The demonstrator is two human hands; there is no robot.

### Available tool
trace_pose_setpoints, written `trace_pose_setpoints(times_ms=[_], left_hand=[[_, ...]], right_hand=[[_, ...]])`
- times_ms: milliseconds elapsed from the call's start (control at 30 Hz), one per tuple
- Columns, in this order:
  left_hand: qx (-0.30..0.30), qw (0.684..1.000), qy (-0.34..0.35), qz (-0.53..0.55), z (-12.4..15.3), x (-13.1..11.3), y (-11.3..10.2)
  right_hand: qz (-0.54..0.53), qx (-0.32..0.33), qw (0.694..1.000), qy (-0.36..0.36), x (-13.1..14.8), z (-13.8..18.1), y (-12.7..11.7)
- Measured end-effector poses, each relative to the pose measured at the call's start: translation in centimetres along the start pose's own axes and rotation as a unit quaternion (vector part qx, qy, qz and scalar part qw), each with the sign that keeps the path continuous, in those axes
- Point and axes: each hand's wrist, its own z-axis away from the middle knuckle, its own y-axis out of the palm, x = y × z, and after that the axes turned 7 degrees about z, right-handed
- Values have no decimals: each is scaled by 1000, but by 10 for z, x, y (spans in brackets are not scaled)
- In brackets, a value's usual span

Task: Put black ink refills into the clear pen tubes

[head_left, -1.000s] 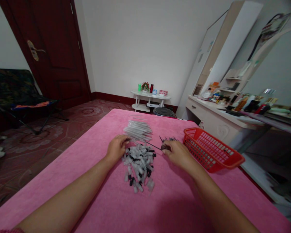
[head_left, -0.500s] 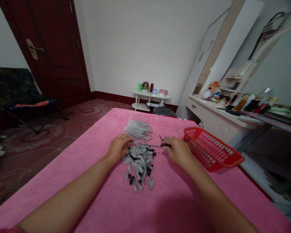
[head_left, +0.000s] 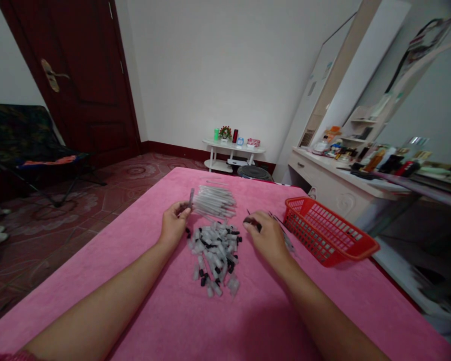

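My left hand (head_left: 174,222) is closed on a clear pen tube (head_left: 191,196) that sticks up and away from its fingertips, just left of a stack of clear tubes (head_left: 214,201). My right hand (head_left: 264,233) is pinched shut on something small and dark; a thin pen part runs along its right side toward the basket. Between the two hands lies a heap of small clear and black pen caps (head_left: 215,251) on the pink tablecloth (head_left: 218,321).
A red plastic basket (head_left: 325,231) sits right of my right hand near the table's edge. Thin dark refills (head_left: 257,214) lie beyond that hand. A dressing table (head_left: 346,180) stands to the right, a small white stand (head_left: 233,152) and a dark door (head_left: 78,80) behind.
My left hand drew back to the left and lifted a clear tube. My right hand moved slightly back; the thin rod that spanned between the hands is gone from there.
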Motion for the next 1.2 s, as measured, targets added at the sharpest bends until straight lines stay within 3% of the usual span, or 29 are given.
trace_pose_setpoints(times_ms=[100,333,600,800,1067,1200], left_hand=[[-7,1000,-6,15,-2,1,-2],[91,992,45,-69,10,-3,8],[142,980,73,-123,14,-1,11],[184,965,111,-149,16,1,10],[226,945,143,-187,17,-6,10],[231,939,151,-203,17,-8,10]], right_hand=[[44,95,994,24,-11,3,14],[72,132,989,5,-17,12,39],[102,120,987,14,-20,7,43],[91,119,989,-18,-23,7,41],[118,158,980,-12,-21,9,40],[82,106,991,8,-21,10,36]])
